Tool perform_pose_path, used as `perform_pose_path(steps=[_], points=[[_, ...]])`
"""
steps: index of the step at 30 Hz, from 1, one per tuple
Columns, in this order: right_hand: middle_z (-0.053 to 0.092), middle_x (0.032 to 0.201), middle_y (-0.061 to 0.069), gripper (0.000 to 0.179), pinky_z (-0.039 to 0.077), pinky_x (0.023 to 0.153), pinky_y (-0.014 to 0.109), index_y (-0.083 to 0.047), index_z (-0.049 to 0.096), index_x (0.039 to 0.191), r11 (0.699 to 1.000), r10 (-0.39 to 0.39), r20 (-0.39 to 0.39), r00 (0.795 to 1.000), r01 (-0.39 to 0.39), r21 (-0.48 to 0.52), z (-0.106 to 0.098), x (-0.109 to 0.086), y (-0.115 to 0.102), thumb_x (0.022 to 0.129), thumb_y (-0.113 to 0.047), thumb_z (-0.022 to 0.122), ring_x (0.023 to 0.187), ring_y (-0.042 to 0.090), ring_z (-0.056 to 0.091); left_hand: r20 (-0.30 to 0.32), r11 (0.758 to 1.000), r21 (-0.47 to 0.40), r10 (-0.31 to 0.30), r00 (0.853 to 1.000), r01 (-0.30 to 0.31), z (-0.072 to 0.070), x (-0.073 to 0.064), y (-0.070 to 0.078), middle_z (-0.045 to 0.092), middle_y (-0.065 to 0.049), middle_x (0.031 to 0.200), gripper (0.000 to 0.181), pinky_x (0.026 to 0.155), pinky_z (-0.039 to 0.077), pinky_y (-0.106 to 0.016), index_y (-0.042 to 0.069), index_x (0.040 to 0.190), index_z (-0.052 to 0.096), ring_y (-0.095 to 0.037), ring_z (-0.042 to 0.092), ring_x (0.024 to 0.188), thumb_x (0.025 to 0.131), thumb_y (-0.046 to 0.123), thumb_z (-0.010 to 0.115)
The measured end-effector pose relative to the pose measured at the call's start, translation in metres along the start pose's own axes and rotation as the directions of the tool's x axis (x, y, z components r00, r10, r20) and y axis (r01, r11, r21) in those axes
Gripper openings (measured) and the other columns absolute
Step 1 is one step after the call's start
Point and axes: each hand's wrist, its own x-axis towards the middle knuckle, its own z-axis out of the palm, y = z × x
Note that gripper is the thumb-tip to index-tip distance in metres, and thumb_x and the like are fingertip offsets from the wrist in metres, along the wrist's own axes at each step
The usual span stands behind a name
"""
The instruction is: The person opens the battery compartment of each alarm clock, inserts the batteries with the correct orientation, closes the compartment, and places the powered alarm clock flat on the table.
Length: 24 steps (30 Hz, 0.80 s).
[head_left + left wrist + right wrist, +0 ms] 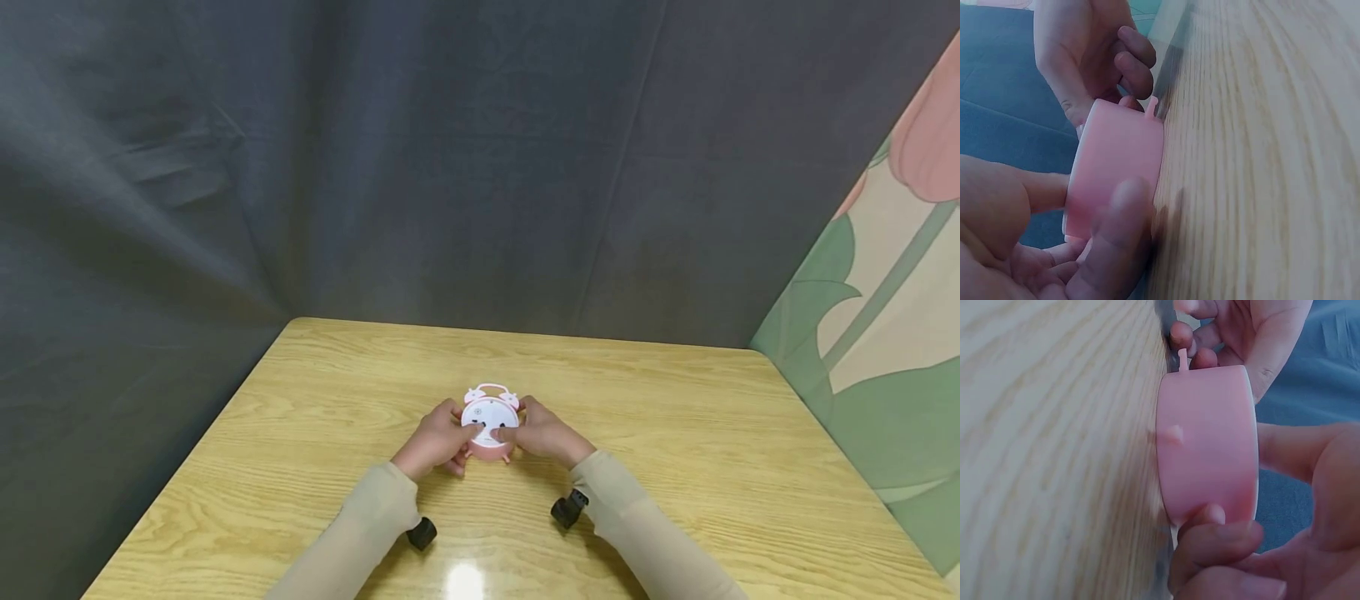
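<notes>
A pink alarm clock (489,450) with two white bells and a handle on top lies on the wooden table, its white round side facing up. Small dark marks show on that side, partly covered by thumbs. From the left, my left hand (438,437) holds the clock, thumb on the white side and fingers along the pink rim. My right hand (547,433) grips the opposite edge, its thumb also on the white side. Both wrist views show the pink side wall (1119,144) low against the table, with a small foot (1183,360) sticking out.
The light wooden table (675,417) spreads around the hands. Behind it and at the left hangs a dark grey cloth (465,167). A flower-patterned curtain (900,333) is at the right. Black wrist cameras (567,509) sit below both wrists.
</notes>
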Motion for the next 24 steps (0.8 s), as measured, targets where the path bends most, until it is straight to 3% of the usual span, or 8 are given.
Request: perform_pose_path(steps=[14,19,24], points=[[0.054,0.082,0.008,0.045,0.042,0.058,0.027,0.004,0.047,0.123,0.997,-0.02,0.012,1.0,0.019,0.078,-0.0006,-0.0025,0.0022,0.092,-0.02,0.069,0.07,0.019,0.052,0.003,1.0,-0.023,-0.017,1.0,0.017,0.0023,-0.0017,0.0039,0.054,-0.011,0.073,0.018,0.047,0.059,-0.031,0.0,0.114,0.046,-0.017,0.055,0.053,0.104,0.015,0.05],[0.056,0.082,0.008,0.045,0.043,0.058,0.027,0.003,0.049,0.121,0.998,-0.015,0.002,1.0,0.015,0.061,-0.0005,-0.0011,0.0031,0.091,-0.022,0.071,0.069,0.019,0.053,-0.014,0.999,-0.034,-0.02,1.0,0.019,0.002,-0.0005,0.0027,0.057,-0.012,0.075,0.021,0.048,0.06,-0.032,0.0,0.115,0.048,-0.017,0.056,0.055,0.102,0.015,0.055],[0.057,0.082,0.008,0.044,0.045,0.056,0.026,0.002,0.051,0.117,0.999,-0.014,-0.015,1.0,0.015,0.031,-0.0007,-0.0019,0.0021,0.089,-0.024,0.074,0.068,0.018,0.055,-0.03,1.0,0.008,-0.023,0.999,0.023,0.0007,-0.0003,-0.0002,0.062,-0.012,0.072,0.034,0.046,0.058,-0.03,0.002,0.114,0.049,-0.016,0.058,0.051,0.094,0.02,0.069]])
